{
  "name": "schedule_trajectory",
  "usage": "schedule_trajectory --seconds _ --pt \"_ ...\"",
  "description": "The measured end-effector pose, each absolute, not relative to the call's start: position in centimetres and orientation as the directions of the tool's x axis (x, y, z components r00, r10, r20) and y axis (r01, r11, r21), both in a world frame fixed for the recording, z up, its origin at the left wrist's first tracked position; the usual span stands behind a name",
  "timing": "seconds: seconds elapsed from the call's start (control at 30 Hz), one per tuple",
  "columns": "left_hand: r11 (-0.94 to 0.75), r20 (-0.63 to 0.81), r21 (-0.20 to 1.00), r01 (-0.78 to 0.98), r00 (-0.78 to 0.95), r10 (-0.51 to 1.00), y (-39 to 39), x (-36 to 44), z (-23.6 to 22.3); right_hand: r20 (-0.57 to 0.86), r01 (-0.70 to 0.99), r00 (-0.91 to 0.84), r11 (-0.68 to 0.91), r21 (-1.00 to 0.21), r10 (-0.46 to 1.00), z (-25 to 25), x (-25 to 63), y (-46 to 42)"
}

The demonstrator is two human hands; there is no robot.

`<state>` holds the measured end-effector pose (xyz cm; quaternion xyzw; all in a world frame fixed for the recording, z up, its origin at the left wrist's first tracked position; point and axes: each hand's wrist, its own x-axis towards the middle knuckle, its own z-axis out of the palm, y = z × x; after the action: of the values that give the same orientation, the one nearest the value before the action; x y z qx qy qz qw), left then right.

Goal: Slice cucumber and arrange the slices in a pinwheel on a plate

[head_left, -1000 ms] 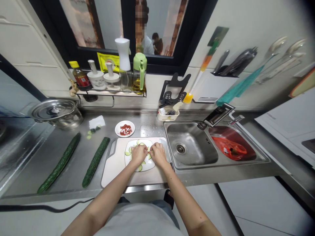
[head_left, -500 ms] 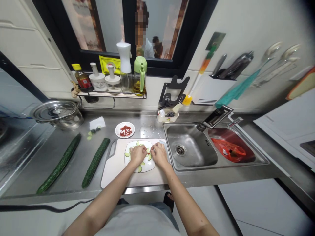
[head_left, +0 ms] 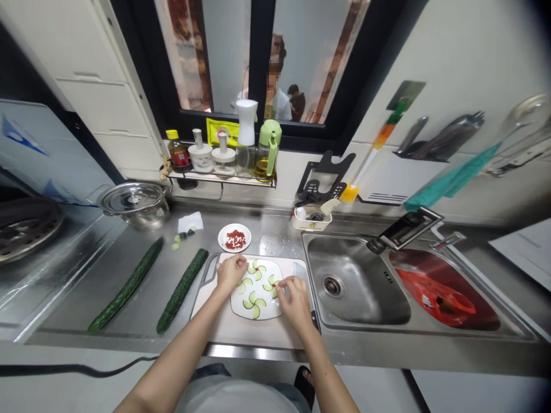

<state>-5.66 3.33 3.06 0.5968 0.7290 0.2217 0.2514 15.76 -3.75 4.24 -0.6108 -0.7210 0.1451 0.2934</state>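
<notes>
A white square plate (head_left: 261, 312) lies on a pale cutting board (head_left: 253, 338). Cucumber slices (head_left: 255, 305) form pinwheels on the plate, some with a red bit at the centre. My right hand (head_left: 297, 301) is closed in a pinch over the plate's right edge, fingertips at the right-hand pinwheel. Above the plate's left edge my left hand (head_left: 230, 274) also pinches, partly hiding the left pinwheel. What either hand's fingertips hold is too small to make out. Behind the board, a small white dish (head_left: 222, 242) contains red bits like goji berries (head_left: 236, 239).
Two whole cucumbers (head_left: 183, 291) lie left of the board. Cucumber ends (head_left: 185, 235) sit beside a white tissue (head_left: 190, 221) and a lidded steel pot (head_left: 138, 206). A knife (head_left: 315, 322) lies along the board's right edge. The double sink (head_left: 357, 275) is to the right.
My hands have moved apart, the left toward the plate's left edge and the right toward its right edge, uncovering more pinwheels. The camera view has shifted.
</notes>
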Motion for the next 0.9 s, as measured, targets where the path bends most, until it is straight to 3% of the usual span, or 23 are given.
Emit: schedule_trajectory --seconds 0.13,0.23,0.53,0.9 --pt "0.324 -0.103 0.577 0.750 -0.326 0.940 6.7 -9.5 3.4 0.241 0.786 -0.095 0.221 -0.577 0.966 4.0 15.5 -4.3" --pt "0.368 -0.119 0.497 0.786 -0.359 0.926 8.9 -11.5 3.5 0.233 0.781 -0.090 0.214 -0.587 0.968 3.9 15.6 -4.5" --pt "0.030 -0.185 0.292 0.956 0.026 0.982 12.0 -11.0 3.3 0.219 0.780 -0.080 0.197 -0.594 0.973 4.0 15.9 -4.5" --pt "0.028 -0.190 0.293 0.956 0.030 0.981 12.9 -8.8 2.7 0.215 0.795 -0.056 0.174 -0.581 0.975 3.4 16.3 -4.6"
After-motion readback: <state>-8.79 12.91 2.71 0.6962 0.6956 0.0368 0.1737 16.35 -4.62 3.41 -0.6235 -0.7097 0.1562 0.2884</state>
